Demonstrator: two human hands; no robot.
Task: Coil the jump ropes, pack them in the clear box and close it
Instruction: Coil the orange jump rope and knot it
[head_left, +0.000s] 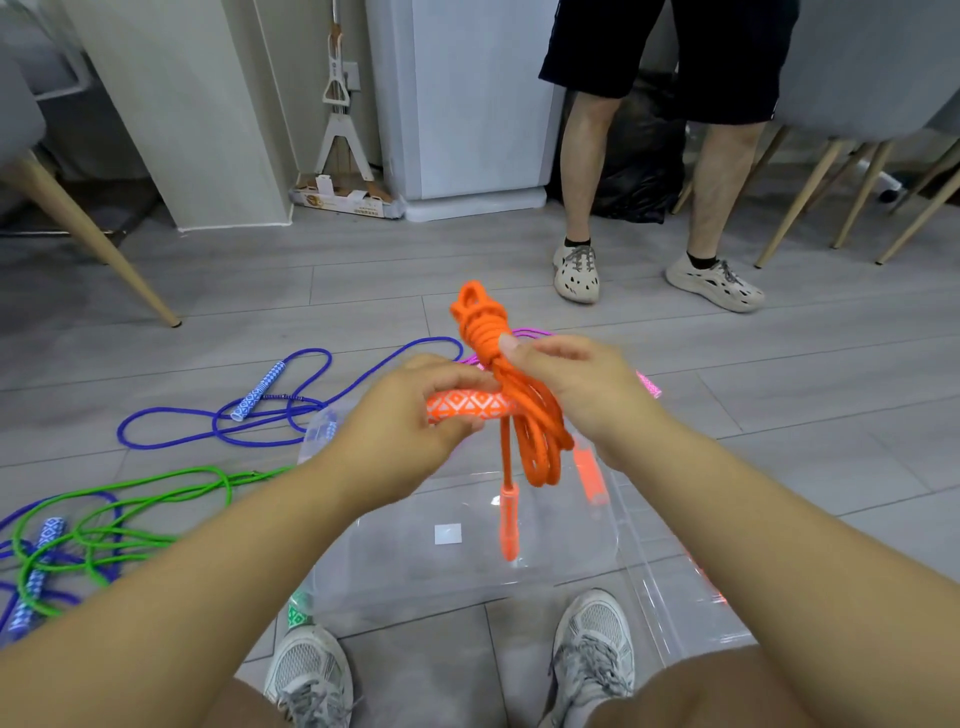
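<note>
Holding the orange jump rope (530, 415) up in both hands, in the air over the clear box (395, 566). Curling the left hand (410, 415) round one handle (470, 405), a stubby cylinder printed with white diamonds on orange, keeping it level. Pinching the thick braided cord with the right hand (576, 384), thumb and fingertips closing on the bundle just below some turns wrapped crosswise round the long loops. Leaving a small knobbly bunch of loops sticking up above the pinch and a fat hank of doubled strands hanging below, rounded at the bottom. Letting the second handle (509, 519) dangle straight down on a single strand, within the outline of the box.

Looking down through glossy see-through plastic with rounded corners, a small white sticker showing pale, onto the grey plank floor (779, 415). Noticing another clear plastic piece (675, 597) lying against the box's right side, not telling for sure whether lid or not.

Seeing, sprawled loose on the floor to the left, a thin blue rope (218, 415) with a blue-and-white diamond handle, a bright green rope (130, 499) in tangled loops, and a further blue rope (31, 577) mixed in with it. Catching a pink rope (649, 384) peeking out behind the right hand. Facing, farther off, a standing person's bare legs (582, 171) in pale perforated clogs, next to slanting wooden chair legs (800, 197).
</note>
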